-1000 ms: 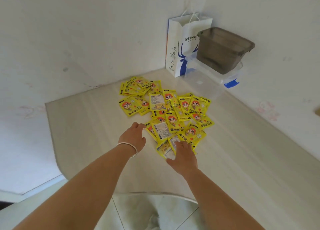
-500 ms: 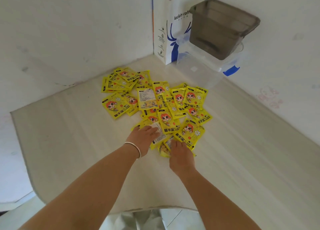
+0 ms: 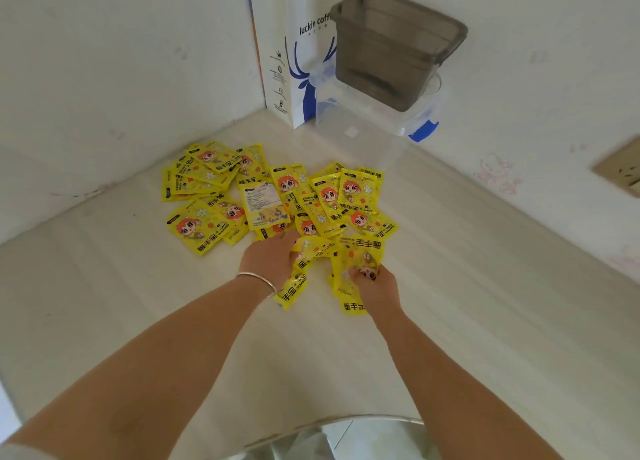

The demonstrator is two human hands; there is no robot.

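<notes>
The step in hand looks to be gathering the yellow hand-warmer packets (image 3: 277, 200). They lie scattered and overlapping on the pale worktop (image 3: 138, 303), with the near edge of the heap under both hands. To do this well, I would sweep the nearest packets into one flat stack with edges squared before lifting. The glossy sachets will likely slide over each other, and a loose bundle may shed a few. Working from the near edge towards the corner leaves the others lying flat.

The left hand (image 3: 268, 258), a bangle (image 3: 258, 279) at its wrist, has its grip closed over a crumpled bunch (image 3: 294, 286), fingers curled on top and one packet poking out below the wrist. The right hand (image 3: 375, 283) has a narrow grip, fingers curled into a bent packet (image 3: 349, 262) raised off the surface.

In the corner beyond stand a Luckin Coffee paper bag (image 3: 298, 61) and a grey plastic bin (image 3: 391, 51), which rests tilted on a clear lidded box (image 3: 398, 120).
</notes>
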